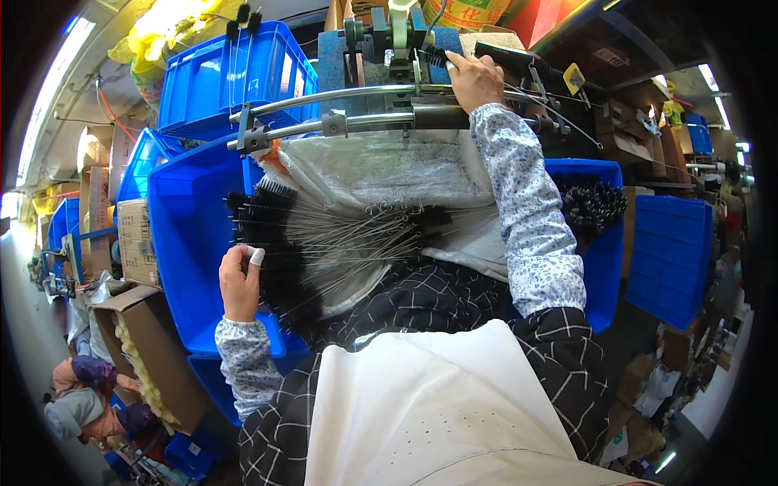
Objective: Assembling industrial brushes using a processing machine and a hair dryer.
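Brushes of black bristle and silver wire (296,251) lie by our lap, likely light, bendy, best held by the wires, while our left hand (241,283) curls close, hold unclear, and our right hand (476,81) pinches another black brush (435,57).

My right hand (476,81) hides part of the metal rail (365,92); below it, my sleeve (527,202) covers a blue bin's (604,279) edge.

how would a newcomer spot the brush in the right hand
Look top centre for the blue machine with two metal rails crossing its front. Behind the rails is the right hand, and just left of it shows the small black brush. Unlike the thick bunch of brushes beside the left hand, it is single and up at the machine.
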Available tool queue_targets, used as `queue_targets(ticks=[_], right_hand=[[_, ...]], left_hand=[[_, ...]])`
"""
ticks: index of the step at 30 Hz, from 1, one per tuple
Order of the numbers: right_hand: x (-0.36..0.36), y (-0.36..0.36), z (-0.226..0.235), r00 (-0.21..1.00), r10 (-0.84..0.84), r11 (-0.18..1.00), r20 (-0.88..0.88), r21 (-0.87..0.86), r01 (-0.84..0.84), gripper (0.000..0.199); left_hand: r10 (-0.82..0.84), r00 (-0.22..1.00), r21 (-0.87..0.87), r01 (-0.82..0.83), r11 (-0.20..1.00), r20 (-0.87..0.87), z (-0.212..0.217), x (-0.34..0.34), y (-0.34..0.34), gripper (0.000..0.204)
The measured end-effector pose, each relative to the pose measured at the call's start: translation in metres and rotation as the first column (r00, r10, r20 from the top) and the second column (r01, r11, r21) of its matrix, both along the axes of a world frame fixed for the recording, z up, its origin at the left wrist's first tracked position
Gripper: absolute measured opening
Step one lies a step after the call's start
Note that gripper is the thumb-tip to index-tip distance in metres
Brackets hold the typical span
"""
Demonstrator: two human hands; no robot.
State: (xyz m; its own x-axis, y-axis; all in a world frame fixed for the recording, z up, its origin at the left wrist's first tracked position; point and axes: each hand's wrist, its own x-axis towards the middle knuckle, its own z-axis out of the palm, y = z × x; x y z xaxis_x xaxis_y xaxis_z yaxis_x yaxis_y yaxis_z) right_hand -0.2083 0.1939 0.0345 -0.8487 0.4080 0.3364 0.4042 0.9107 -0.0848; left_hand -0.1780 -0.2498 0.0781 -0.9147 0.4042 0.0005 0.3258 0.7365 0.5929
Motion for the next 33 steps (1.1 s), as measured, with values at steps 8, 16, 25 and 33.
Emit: queue_targets(ticks=[8, 16, 25, 33], right_hand=[[-0.006, -0.002, -0.001, 0.999, 0.050, 0.998, -0.007, -0.029, -0.050, 0.025], [-0.010, 0.018, -0.007, 0.995, 0.018, 0.998, 0.097, -0.055, -0.013, 0.029], [-0.002, 0.025, -0.017, 0.998, -0.055, 0.997, -0.006, 0.060, 0.055, 0.038], [-0.001, 0.017, -0.023, 0.989, -0.108, 0.964, -0.097, -0.254, 0.080, 0.037]], left_hand=[[0.263, 0.965, 0.353, -0.246, 0.903, -0.002, 0.009, 0.001, 0.003, 0.011], [0.264, 0.916, 0.713, 0.035, 0.701, -0.304, 0.067, -0.015, -0.016, 0.019], [0.415, 0.862, 0.806, -0.013, 0.592, -0.291, 0.064, -0.003, -0.017, 0.025], [0.406, 0.881, 0.844, -0.016, 0.536, -0.241, 0.065, -0.002, -0.016, 0.019]])
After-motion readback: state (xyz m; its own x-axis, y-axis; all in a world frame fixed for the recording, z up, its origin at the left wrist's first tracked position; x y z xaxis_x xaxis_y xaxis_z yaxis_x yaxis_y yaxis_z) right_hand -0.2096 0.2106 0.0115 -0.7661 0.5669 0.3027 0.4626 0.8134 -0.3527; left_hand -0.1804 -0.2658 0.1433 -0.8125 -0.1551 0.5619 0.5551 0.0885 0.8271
